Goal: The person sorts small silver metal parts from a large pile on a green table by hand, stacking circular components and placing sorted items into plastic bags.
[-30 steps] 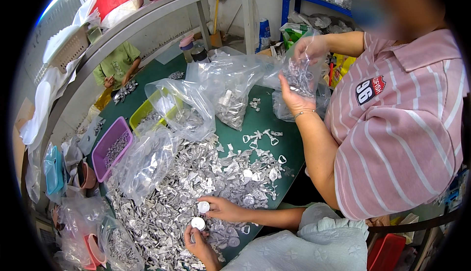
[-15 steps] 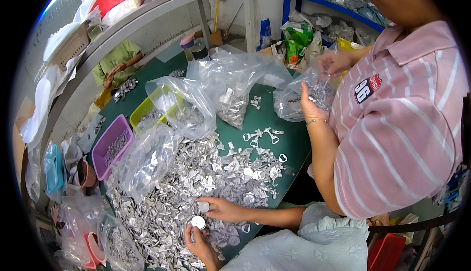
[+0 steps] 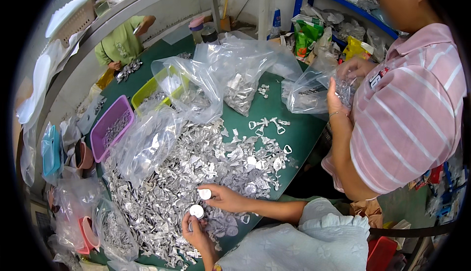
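In my left hand [image 3: 197,234], near the bottom, a round silvery metal disc [image 3: 196,211] is pinched, its flat bright face turned up. Just above it, my right hand [image 3: 226,199] grips a second round metal disc [image 3: 204,193] between thumb and fingers. The two discs are close together but apart. Both hands are over a wide heap of small grey metal castings [image 3: 162,207] in mixed shapes. Several loop-shaped metal pieces [image 3: 269,124] lie apart from the heap on the green tabletop [image 3: 306,129].
Clear plastic bags [image 3: 240,92] of metal parts stand behind the heap. A purple bin [image 3: 100,146] and a yellow-green bin [image 3: 142,97] are at the left. To the right, a co-worker in a striped pink shirt [image 3: 407,109] handles a clear bag [image 3: 306,94]. Another person in green [image 3: 120,45] is beyond the table.
The whole view has shifted a little. The disc in my right hand now shows a brighter face. The person in green has raised one hand, and the pink-shirted co-worker's hands have moved within the bag.
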Motion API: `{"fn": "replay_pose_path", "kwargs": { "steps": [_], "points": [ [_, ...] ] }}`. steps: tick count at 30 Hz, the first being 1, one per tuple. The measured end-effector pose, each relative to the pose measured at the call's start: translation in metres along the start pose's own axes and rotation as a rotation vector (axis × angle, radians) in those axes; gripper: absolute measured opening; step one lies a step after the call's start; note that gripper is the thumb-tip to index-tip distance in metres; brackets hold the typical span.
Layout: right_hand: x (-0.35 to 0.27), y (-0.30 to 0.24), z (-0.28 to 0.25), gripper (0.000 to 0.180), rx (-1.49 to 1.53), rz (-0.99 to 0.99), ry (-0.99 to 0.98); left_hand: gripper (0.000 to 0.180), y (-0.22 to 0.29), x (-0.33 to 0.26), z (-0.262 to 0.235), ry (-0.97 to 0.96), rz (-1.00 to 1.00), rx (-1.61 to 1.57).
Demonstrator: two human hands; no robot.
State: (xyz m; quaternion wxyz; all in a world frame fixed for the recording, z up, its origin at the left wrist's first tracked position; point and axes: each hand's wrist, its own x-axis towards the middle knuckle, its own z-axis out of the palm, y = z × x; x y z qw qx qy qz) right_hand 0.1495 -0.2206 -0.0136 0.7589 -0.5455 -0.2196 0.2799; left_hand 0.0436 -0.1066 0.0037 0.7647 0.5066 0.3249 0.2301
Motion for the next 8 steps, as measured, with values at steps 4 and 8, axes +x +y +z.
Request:
{"fn": "replay_pose_path", "kwargs": {
  "steps": [4, 8],
  "points": [
    [0.000, -0.003, -0.001, 0.047, -0.218, -0.027, 0.008, 0.022, -0.001, 0.001, -0.004, -0.016, 0.001, -0.001],
    [-0.005, -0.024, 0.001, 0.047, -0.336, 0.007, 0.006, 0.024, -0.004, 0.003, -0.007, -0.032, 0.005, 0.000]
  ]
}}
